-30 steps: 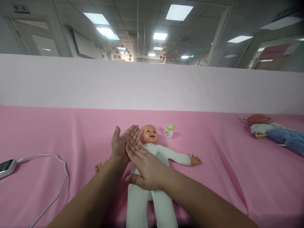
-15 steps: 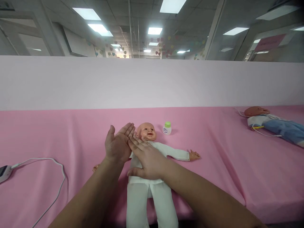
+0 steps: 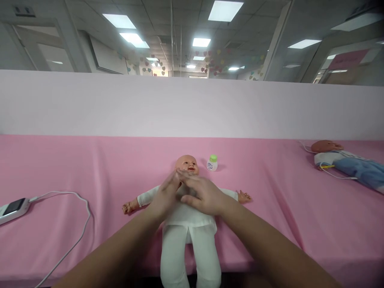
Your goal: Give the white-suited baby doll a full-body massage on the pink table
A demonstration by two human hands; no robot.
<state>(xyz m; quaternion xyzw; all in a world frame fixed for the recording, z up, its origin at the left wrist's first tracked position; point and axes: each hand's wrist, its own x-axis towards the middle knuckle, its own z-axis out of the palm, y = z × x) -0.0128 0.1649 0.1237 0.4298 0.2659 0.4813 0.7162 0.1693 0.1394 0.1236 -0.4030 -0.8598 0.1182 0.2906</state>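
A baby doll [image 3: 189,216] in white clothes lies face up on the pink cloth, arms spread and legs toward me. Above its chest, my left hand [image 3: 168,194] is blurred by motion, and its fingertips meet those of my right hand. My right hand [image 3: 205,194] is palm down with its fingers stretched and the thumb apart, holding nothing. Both hands hide the doll's chin and upper chest. Beside the doll's head, to the right, stands a small clear bottle [image 3: 212,164] with a green cap.
A second doll [image 3: 357,166] in blue and white, with thin tubing, lies at the far right. At left, a white device [image 3: 13,211] with a dark screen has a white cable [image 3: 85,228] across the pink cloth [image 3: 120,168]. A white partition [image 3: 192,108] stands behind.
My left hand has turned from palm up and moved right, over the doll's chest, to meet my right hand's fingertips. The doll's arm at left is now more visible. The view has shifted slightly.
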